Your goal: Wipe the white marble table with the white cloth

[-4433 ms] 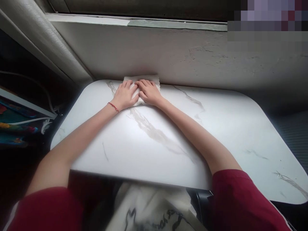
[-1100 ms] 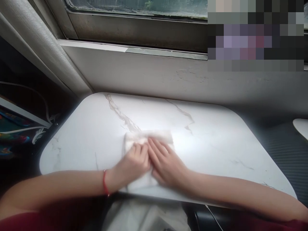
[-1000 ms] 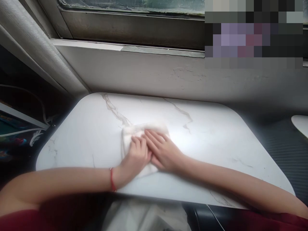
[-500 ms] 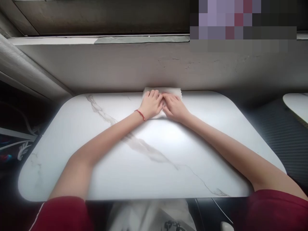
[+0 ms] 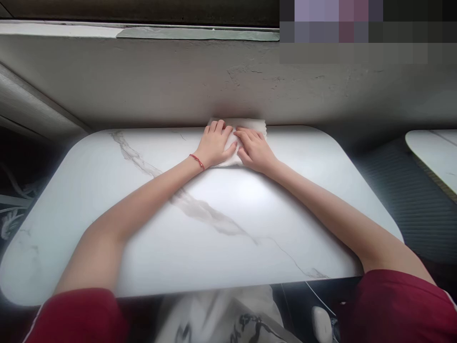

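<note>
Cloth (image 5: 250,123), white and serrated at its right end, lies on the marble-patterned counter (image 5: 214,257) at its far edge in the head view, against the grey wall (image 5: 171,85); its middle is covered by the hands. The left hand (image 5: 215,143), a red bracelet (image 5: 197,162) at its wrist, rests palm down on it, fingers spread and loosely bent. The right hand (image 5: 255,148) rests beside it, fingers extended, also unclenched; both palms are hidden. Maroon sleeves (image 5: 76,314) are cut off by the frame, as is a second tabletop (image 5: 435,152) at right. Pixelation (image 5: 357,31) masks the far right corner. Near the bottom, pale fabric (image 5: 214,319) bears dark marks, unreadable, and a white rounded object (image 5: 322,324) cannot be identified. Cords (image 5: 12,221) at left are dim.
</note>
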Demonstrator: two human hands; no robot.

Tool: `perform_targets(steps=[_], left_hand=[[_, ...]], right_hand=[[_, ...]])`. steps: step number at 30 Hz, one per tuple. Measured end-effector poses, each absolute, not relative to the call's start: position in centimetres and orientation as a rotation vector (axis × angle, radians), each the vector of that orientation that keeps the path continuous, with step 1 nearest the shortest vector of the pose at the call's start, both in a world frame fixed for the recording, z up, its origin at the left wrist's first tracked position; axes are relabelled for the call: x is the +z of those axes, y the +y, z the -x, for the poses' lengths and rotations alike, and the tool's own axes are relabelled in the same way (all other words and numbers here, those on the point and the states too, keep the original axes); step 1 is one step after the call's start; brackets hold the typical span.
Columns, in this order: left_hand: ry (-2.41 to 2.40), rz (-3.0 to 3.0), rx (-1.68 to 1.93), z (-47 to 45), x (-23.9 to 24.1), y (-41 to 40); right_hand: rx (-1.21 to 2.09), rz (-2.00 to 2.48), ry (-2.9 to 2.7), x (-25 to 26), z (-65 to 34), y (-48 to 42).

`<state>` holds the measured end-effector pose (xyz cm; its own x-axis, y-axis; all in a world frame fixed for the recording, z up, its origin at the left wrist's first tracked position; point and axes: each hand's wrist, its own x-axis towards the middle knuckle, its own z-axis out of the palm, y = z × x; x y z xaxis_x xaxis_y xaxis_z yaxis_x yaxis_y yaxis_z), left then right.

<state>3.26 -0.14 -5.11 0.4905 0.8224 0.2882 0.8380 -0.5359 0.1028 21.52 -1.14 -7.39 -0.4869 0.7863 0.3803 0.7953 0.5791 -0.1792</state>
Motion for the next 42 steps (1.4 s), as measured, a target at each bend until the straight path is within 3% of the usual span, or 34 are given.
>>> perform_targets(steps=[9, 18, 23, 31, 37, 42], left_hand=[[-1.457, 2.657, -0.296, -5.5, -3.5, -5.9], [-0.768, 2.945, -0.271, -8.3, -3.5, -18.9], [-0.64, 2.969, -0.369, -9.1, -4.4, -21.0], [-0.827, 3.027, -0.449, -12.6, -5.3, -10.7], [-1.174, 2.955, -0.534, -15.4, -5.1, -0.2], [-1.359, 2.886, -0.517, -16.3, -4.8, 2.4]], right_hand=[[-0.095, 1.23, -2.469, -6.8, -23.3, -6.6], [-0.443, 1.249, -2.742, -3.5, -27.6, -25.1], [-0.426, 1.329, -2.728, -2.7, -27.9, -28.6], [-0.48, 1.542, -2.467, -6.2, -30.6, -19.0], [-0.251, 1.706, -2.31, -7.1, -32.4, -6.1], [-0.113, 1.652, -2.185, -7.8, -33.5, -0.8]])
